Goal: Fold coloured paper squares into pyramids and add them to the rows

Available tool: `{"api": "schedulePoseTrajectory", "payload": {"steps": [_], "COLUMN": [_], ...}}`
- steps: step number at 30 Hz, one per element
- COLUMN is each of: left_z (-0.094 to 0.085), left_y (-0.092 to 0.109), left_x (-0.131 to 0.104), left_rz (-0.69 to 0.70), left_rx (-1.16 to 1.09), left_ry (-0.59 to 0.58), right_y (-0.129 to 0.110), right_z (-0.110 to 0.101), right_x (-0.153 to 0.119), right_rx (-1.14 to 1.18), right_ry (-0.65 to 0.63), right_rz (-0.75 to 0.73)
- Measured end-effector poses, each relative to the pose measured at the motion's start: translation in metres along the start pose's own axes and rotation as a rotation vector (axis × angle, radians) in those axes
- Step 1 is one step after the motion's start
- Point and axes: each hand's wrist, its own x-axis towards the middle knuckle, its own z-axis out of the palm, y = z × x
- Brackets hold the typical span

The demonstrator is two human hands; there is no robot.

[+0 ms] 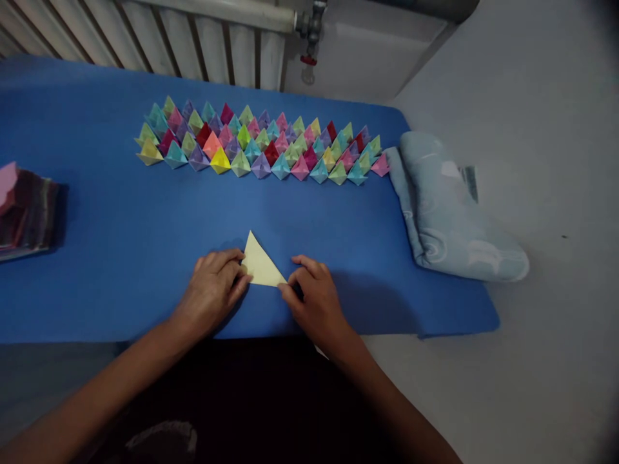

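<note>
A pale yellow sheet of origami paper (pixel 261 263), folded into a triangle, lies on the blue table surface (pixel 193 212) close to its front edge. My left hand (pixel 213 287) grips its left side, thumb at the lower part and fingers along the edge above. At the paper's lower right corner, my right hand (pixel 314 296) pinches the tip between thumb and forefinger, its other fingers curled. Beyond both hands stand several rows of small folded paper boats (pixel 261 166) in many colours.
At the left edge sits a stack of coloured paper (pixel 29 209). A folded light blue blanket (pixel 440 206) lies across the table's right end, beside the wall. Behind the table is a white radiator (pixel 213 48) with a red-handled valve (pixel 308 60).
</note>
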Motion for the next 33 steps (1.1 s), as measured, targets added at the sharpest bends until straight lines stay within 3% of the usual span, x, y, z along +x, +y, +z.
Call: {"api": "schedulePoseTrajectory", "payload": {"steps": [7,12,18,26,33], "left_z": [0.001,-0.002,-0.005,0.000,0.002], "left_y": [-0.003,-0.008,-0.008,-0.008,-0.009], "left_x": [-0.002,-0.006,-0.007,-0.010,-0.012], "left_rz": [-0.014,0.092,0.249,0.108,0.008], "left_rx": [0.007,0.043,0.122,0.107,0.050], "left_ry": [-0.007,0.006,0.026,0.102,0.130], "right_y": [-0.007,-0.018,-0.026,-0.025,-0.028], "right_z": [-0.007,-0.012,-0.003,-0.009,-0.004], "right_x": [0.007,0.015,0.024,0.043,0.034], "right_rx": [-0.021,-0.123,-0.133,-0.010,0.128], "right_ry": [-0.107,-0.268,-0.228,-0.388,-0.269], "right_rz": [0.087,0.084,0.052,0.253,0.227]}}
